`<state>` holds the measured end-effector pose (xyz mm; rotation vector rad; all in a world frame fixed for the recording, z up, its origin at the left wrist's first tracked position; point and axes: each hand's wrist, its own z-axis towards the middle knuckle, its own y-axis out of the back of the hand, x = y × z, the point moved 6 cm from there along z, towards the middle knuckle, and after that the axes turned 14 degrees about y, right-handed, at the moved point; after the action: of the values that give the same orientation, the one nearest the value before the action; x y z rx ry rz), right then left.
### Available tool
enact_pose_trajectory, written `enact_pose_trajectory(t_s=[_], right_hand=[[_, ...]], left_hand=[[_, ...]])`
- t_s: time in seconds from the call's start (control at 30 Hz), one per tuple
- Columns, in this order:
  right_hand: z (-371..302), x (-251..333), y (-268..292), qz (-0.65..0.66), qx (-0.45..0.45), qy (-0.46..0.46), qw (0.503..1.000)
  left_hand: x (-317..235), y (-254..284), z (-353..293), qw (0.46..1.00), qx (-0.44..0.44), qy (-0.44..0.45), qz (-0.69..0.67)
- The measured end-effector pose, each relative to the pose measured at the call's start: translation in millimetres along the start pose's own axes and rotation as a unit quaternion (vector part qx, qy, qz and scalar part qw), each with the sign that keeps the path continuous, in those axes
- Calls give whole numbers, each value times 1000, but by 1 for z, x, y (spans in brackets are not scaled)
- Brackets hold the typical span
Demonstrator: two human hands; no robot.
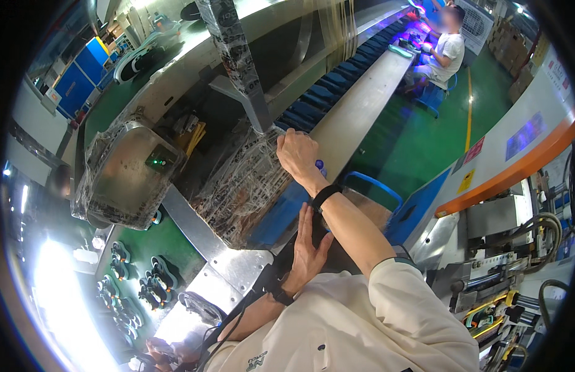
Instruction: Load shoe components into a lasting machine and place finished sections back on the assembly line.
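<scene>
My right hand, a black band at its wrist, is closed with curled fingers at the corner of a box-like block wrapped in printed clear film. Whatever its fingers may hold is hidden. Just beside that wrist shows a small blue-purple round thing. Lower down, my left hand is open, fingers stretched out and close together, thumb apart. Its fingertips lie by the underside of my right forearm, next to the block's blue side; contact is unclear. Behind my right hand stands a film-wrapped metal post.
A conveyor with dark blue slats runs away beside a pale ledge. At its far end a person sits working. A film-wrapped metal housing stands left, several shoes below it. Machinery stands close on the right.
</scene>
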<state>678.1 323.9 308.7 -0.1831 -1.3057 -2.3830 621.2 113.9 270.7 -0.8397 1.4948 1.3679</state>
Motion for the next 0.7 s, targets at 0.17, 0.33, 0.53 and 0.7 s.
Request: enact_pose_trajectory(t_s=[0.17, 0.33, 0.53, 0.7], right_hand=[[2, -1, 0, 2, -24, 17, 1000], [0, -3, 0, 21, -27, 8, 999], [0, -9, -1, 44, 11, -8, 999], [3, -10, -4, 65, 54, -20, 996]], left_hand=[[-5, -11, 9, 992, 63, 22, -103], [14, -18, 9, 910, 41, 205, -358], [35, -33, 25, 766, 121, 285, -563], [28, -41, 40, 731, 186, 252, -606]])
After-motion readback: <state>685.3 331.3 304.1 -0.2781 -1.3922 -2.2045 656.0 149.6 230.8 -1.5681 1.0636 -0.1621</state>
